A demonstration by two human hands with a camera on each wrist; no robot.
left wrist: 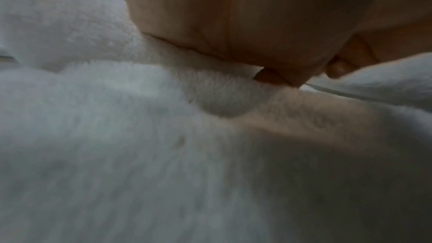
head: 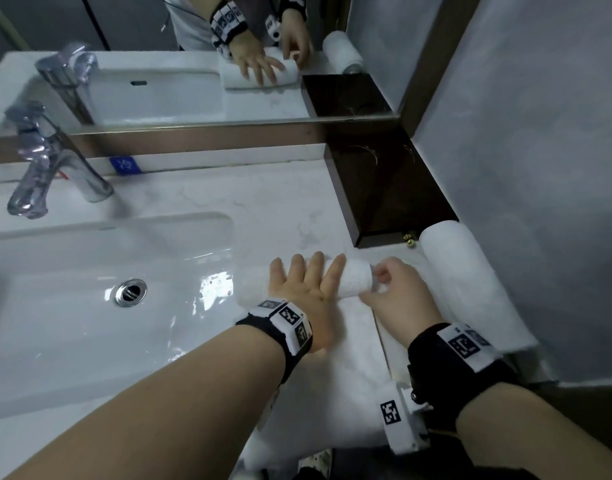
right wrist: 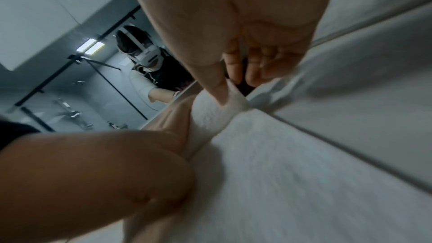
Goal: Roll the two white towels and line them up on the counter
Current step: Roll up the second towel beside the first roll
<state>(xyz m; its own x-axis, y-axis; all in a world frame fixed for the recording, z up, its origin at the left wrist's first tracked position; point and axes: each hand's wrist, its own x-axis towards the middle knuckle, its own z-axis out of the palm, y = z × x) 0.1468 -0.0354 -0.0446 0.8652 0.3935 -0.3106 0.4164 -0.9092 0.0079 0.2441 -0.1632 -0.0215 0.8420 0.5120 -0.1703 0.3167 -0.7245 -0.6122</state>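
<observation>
A white towel lies on the marble counter point(head: 263, 202), right of the sink. Its far part is wound into a roll point(head: 356, 280), and the flat part point(head: 346, 375) stretches toward me. My left hand point(head: 308, 271) presses flat on the roll with straight, spread fingers. Only its palm point(left wrist: 257, 25) shows over the terry cloth point(left wrist: 163, 154) in the left wrist view. My right hand point(head: 384, 280) pinches the roll's right end, thumb point(right wrist: 219, 95) on the roll point(right wrist: 210, 117). A second white towel point(head: 464, 282) lies fully rolled along the right wall.
A white sink basin point(head: 89, 271) with a chrome faucet point(head: 51, 168) fills the left. A mirror point(head: 193, 64) runs along the back. A dark recessed shelf point(head: 384, 188) sits behind the towels, and a grey wall point(head: 540, 168) closes the right side.
</observation>
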